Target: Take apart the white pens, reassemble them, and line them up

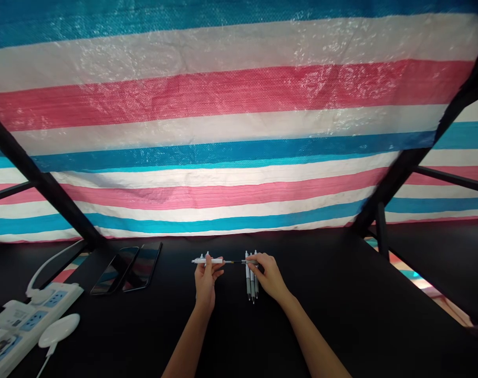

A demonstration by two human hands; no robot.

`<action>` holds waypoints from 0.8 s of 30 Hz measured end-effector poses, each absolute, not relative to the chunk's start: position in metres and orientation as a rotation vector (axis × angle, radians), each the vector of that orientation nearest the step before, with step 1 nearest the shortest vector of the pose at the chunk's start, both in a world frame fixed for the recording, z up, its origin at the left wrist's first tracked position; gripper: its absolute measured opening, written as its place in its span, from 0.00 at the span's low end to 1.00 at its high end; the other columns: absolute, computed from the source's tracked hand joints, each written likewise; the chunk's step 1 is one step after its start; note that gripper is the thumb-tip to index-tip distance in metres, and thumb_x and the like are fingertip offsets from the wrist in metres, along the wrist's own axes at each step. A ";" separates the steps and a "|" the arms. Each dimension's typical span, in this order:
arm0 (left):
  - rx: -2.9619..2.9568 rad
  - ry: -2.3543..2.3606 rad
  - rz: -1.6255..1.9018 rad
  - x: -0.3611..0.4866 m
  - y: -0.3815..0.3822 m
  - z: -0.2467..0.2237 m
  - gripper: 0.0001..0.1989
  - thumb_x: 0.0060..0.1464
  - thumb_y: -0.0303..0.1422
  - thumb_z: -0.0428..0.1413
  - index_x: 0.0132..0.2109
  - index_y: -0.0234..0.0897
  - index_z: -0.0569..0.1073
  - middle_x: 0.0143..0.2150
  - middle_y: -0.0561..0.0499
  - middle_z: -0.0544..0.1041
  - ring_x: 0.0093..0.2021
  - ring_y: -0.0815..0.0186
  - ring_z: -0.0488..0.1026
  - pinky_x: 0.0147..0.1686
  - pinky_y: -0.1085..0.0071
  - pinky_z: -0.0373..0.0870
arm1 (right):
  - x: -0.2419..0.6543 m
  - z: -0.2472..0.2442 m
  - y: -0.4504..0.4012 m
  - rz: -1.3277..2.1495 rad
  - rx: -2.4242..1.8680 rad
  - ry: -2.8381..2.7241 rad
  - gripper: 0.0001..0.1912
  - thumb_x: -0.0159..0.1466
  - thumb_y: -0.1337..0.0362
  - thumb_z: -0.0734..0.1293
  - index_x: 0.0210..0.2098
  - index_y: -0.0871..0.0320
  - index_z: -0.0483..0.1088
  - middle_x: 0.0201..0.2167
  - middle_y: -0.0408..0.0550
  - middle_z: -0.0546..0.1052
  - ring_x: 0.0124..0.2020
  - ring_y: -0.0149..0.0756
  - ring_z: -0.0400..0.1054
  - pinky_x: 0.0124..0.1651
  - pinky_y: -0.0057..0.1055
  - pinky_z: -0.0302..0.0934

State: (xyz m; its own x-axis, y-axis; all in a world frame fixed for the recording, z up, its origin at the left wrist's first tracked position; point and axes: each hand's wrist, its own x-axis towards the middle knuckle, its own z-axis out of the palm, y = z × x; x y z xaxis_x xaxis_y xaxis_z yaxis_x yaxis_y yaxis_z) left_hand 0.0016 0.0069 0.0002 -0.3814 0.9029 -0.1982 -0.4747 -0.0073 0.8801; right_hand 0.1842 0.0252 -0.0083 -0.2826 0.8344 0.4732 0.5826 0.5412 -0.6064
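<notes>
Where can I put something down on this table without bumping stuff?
Black table shows between the phones and your left hand, and right of the pens, past your right hand. It's crowded around the pens and by the power strip and charger.

Two hands are working here, the left hand (205, 281) and the right hand (268, 275), both pinching one white pen (213, 260) at twelve o'clock. Three more pens (251, 278) are lying side by side under the right hand. Two smartphones (142, 265) are lying at ten o'clock, with one power strip (34, 325) and one round white charger (60, 329) sitting at eight o'clock
</notes>
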 end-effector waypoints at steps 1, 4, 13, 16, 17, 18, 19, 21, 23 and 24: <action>0.525 1.174 1.627 0.001 0.007 0.000 0.13 0.52 0.40 0.56 0.33 0.33 0.69 0.33 0.44 0.80 0.32 0.64 0.78 0.26 0.75 0.71 | 0.185 -0.008 0.025 0.401 -1.150 -1.990 0.10 0.65 0.60 0.58 0.40 0.53 0.70 0.32 0.46 0.75 0.35 0.38 0.69 0.42 0.36 0.58; 0.500 1.177 1.637 0.000 0.008 -0.001 0.11 0.53 0.38 0.55 0.33 0.33 0.69 0.32 0.44 0.79 0.31 0.64 0.78 0.26 0.76 0.71 | 0.187 -0.007 0.026 0.393 -1.152 -1.984 0.11 0.65 0.60 0.58 0.40 0.54 0.70 0.32 0.46 0.75 0.36 0.38 0.68 0.42 0.36 0.58; 0.513 1.184 1.627 0.000 0.008 -0.003 0.12 0.53 0.39 0.55 0.34 0.33 0.69 0.33 0.44 0.79 0.31 0.65 0.77 0.26 0.76 0.71 | 0.188 -0.005 0.025 0.386 -1.154 -1.990 0.11 0.66 0.60 0.58 0.40 0.54 0.70 0.33 0.47 0.75 0.36 0.39 0.68 0.42 0.36 0.58; 0.535 1.189 1.618 0.002 0.007 0.000 0.12 0.53 0.40 0.55 0.35 0.33 0.69 0.33 0.44 0.79 0.32 0.65 0.77 0.26 0.76 0.71 | 0.188 -0.006 0.026 0.369 -1.161 -1.998 0.11 0.66 0.60 0.58 0.39 0.54 0.70 0.32 0.47 0.75 0.36 0.38 0.68 0.41 0.36 0.58; 0.543 1.190 1.614 0.002 0.006 0.000 0.12 0.53 0.40 0.55 0.35 0.33 0.69 0.33 0.44 0.79 0.32 0.65 0.77 0.27 0.76 0.71 | 0.188 -0.006 0.026 0.365 -1.161 -2.000 0.11 0.66 0.60 0.58 0.39 0.54 0.70 0.32 0.47 0.75 0.35 0.38 0.68 0.41 0.35 0.58; 0.551 1.189 1.611 0.003 0.006 0.000 0.12 0.53 0.40 0.55 0.35 0.33 0.69 0.34 0.44 0.79 0.32 0.65 0.77 0.27 0.76 0.71 | 0.188 -0.007 0.026 0.363 -1.160 -2.001 0.11 0.66 0.60 0.58 0.39 0.54 0.70 0.32 0.46 0.75 0.36 0.38 0.69 0.41 0.35 0.58; 0.558 1.189 1.608 0.003 0.005 0.000 0.12 0.53 0.40 0.55 0.36 0.33 0.69 0.34 0.44 0.79 0.32 0.65 0.77 0.27 0.75 0.71 | 0.189 -0.007 0.026 0.366 -1.159 -2.001 0.11 0.66 0.60 0.58 0.39 0.54 0.70 0.32 0.46 0.75 0.36 0.38 0.69 0.41 0.35 0.58; 0.570 1.189 1.603 0.004 0.005 -0.001 0.13 0.52 0.40 0.55 0.37 0.33 0.69 0.35 0.43 0.79 0.32 0.65 0.77 0.27 0.75 0.72 | 0.189 -0.008 0.027 0.379 -1.159 -2.002 0.10 0.66 0.60 0.58 0.39 0.53 0.70 0.33 0.46 0.75 0.36 0.38 0.68 0.41 0.36 0.58; 0.584 1.187 1.601 0.004 0.005 -0.002 0.13 0.52 0.40 0.56 0.36 0.33 0.69 0.35 0.42 0.79 0.33 0.65 0.77 0.27 0.75 0.72 | 0.188 -0.009 0.027 0.385 -1.162 -2.001 0.10 0.65 0.60 0.58 0.39 0.53 0.70 0.33 0.46 0.75 0.37 0.38 0.68 0.42 0.36 0.58; 0.590 1.187 1.601 0.004 0.005 -0.003 0.13 0.52 0.40 0.55 0.36 0.33 0.69 0.36 0.42 0.79 0.33 0.64 0.77 0.27 0.75 0.72 | 0.188 -0.009 0.027 0.385 -1.163 -2.001 0.10 0.65 0.60 0.58 0.39 0.53 0.70 0.32 0.46 0.75 0.36 0.38 0.68 0.42 0.36 0.58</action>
State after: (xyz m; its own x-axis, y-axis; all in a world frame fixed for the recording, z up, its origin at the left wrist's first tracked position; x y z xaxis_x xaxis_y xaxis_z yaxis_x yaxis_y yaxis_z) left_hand 0.0042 0.0047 -0.0029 -0.3662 0.9142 -0.1737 -0.4322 -0.0018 0.9018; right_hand 0.1882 0.0270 -0.0092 -0.2823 0.8359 0.4707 0.6016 0.5365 -0.5918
